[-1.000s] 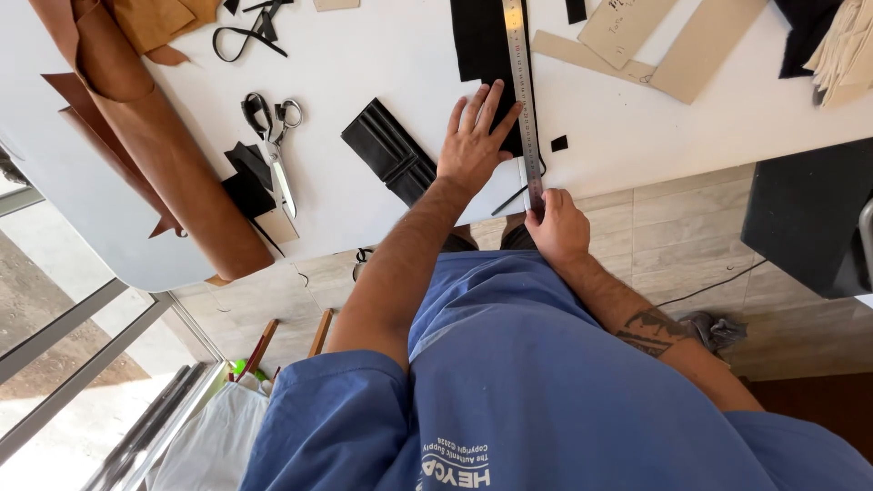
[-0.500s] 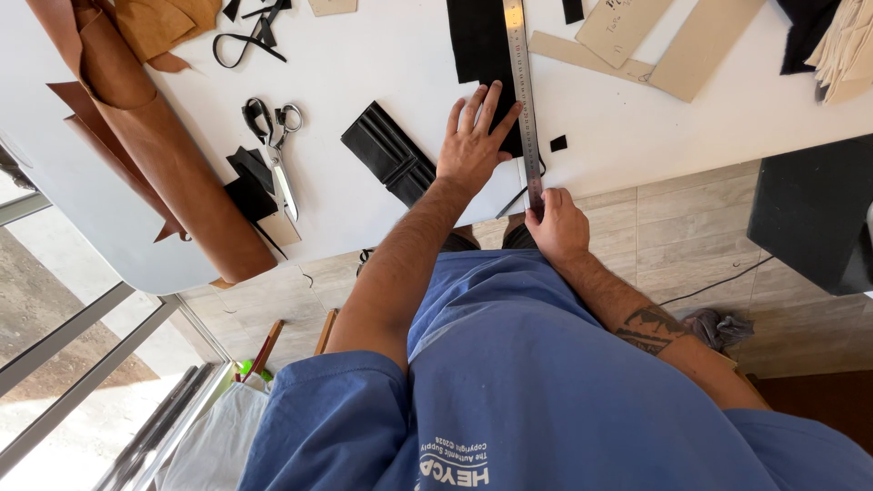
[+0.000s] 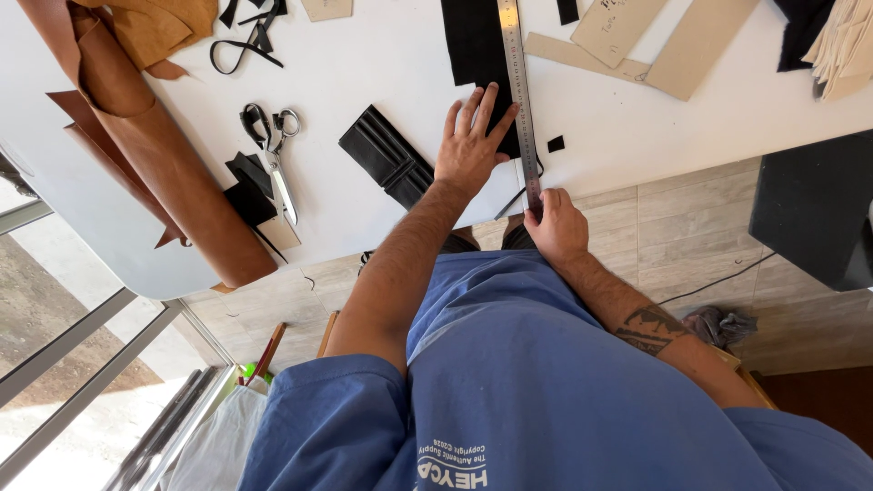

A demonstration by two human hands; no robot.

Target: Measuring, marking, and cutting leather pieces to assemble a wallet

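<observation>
Little has changed since 0.5 seconds ago: the left hand (image 3: 471, 145) stays spread flat, holding down the steel ruler (image 3: 520, 100) on black leather (image 3: 475, 45). The ruler's long axis runs straight away across the white bench (image 3: 382, 73). The right hand (image 3: 556, 227) pinches its near end.

On the white table (image 3: 391, 64), a bare strip runs from the upper middle of the frame down to the near edge, between the scissors (image 3: 273, 155) and the black folded piece (image 3: 386, 156). To the right of the steel ruler (image 3: 519, 100), open surface lies below the cardboard pieces (image 3: 664, 41), broken only by a small black scrap (image 3: 556, 144). The left side is blocked by the brown leather roll (image 3: 173, 182) and black offcuts (image 3: 247, 186). Black straps (image 3: 241, 41) crowd the upper left.
</observation>
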